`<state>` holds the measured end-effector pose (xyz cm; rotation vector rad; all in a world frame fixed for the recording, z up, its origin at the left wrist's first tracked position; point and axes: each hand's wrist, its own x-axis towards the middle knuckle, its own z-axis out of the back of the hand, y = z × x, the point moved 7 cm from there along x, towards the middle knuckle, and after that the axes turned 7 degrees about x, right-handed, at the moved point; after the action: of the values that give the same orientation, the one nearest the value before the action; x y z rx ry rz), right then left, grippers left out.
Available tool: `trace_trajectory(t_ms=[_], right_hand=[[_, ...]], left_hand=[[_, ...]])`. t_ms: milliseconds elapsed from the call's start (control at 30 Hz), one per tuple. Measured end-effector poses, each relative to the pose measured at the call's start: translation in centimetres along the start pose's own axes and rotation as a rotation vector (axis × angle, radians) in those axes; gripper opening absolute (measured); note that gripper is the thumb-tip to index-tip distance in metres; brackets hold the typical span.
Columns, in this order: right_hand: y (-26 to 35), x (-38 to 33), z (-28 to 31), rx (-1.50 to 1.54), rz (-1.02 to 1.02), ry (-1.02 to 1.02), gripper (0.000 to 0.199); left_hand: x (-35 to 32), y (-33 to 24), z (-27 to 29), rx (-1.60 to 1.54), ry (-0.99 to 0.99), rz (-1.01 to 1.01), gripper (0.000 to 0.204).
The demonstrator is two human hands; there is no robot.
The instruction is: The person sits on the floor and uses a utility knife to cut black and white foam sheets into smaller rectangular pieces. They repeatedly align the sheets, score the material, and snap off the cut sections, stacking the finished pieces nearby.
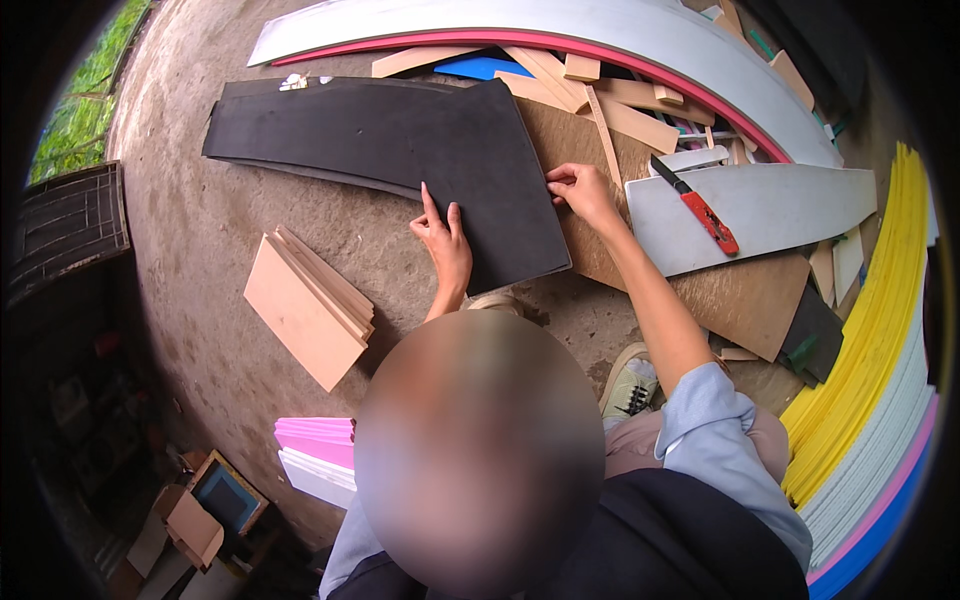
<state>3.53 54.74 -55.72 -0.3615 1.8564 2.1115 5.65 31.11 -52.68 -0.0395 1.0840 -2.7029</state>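
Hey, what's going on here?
A person is handling a stack of black sheets: the left hand is at their left edge, the right hand at their right edge. A red utility knife lies unheld on a pale grey panel to the right. Tan sheets sit stacked on the floor to the left.

Floor (190,200), with items on it

Concrete, grey-brown, stained. Left: tan sheets (302,312), one stack, slightly fanned. Lower left: pink sheets (315,432) and white sheets (316,478), side by side, partly hidden. Right: brown board (740,310), one, broad. Centre: black sheets (480,160), long, right end overlapping the board.
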Motion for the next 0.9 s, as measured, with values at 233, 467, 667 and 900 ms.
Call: trace_trajectory(t_ms=[233,467,667,900], right_hand=[[0.2,-0.3,-0.1,-0.015,0.026,-0.026,0.015],[0.9,-0.6,0.1,-0.028,0.035,-0.041,0.015],[0.6,-0.4,0.1,-0.031,0.040,-0.036,0.015],[0.7,-0.5,0.1,-0.019,0.046,-0.029,0.015]], left_hand=[[0.0,0.3,-0.1,-0.034,-0.015,-0.011,0.053],[0.0,0.3,-0.1,-0.062,0.006,0.026,0.054],[0.2,0.3,0.0,-0.079,0.006,-0.004,0.055],[0.3,0.5,-0.1,-0.076,0.007,-0.024,0.055]])
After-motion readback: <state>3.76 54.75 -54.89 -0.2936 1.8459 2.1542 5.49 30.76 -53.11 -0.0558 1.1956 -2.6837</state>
